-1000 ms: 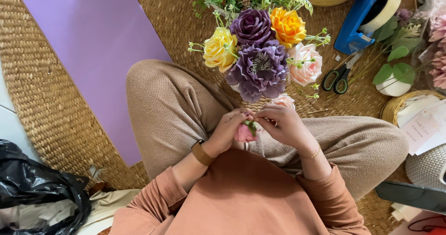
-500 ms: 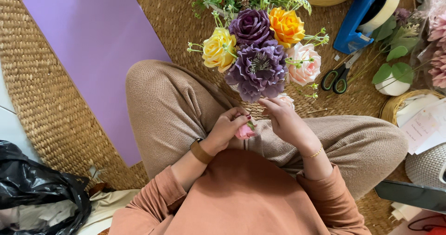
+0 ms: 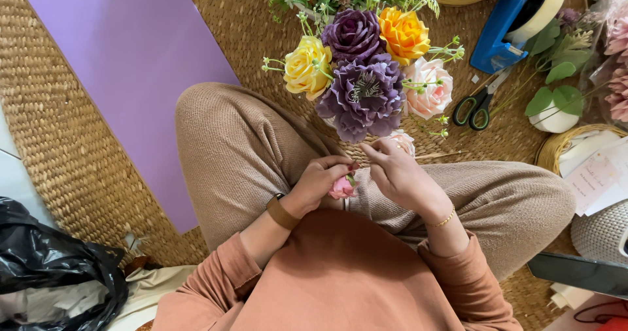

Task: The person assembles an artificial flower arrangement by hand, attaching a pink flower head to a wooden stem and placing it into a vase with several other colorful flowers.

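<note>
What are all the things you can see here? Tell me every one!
mat: one, tan woven, under everything
paper: one sheet, purple, on the mat at left
bouquet: one, purple, yellow, orange and pink flowers, in front of the knees
pink bud: one, at the left hand
scissors: one, green handles, right of the bouquet
tape dispenser: one, blue, top right
black bag: one, bottom left
cards: a few, white, in a basket at right
left hand: fingers around the pink bud
right hand: fingers pinched just below the bouquet, beside the left hand
</note>
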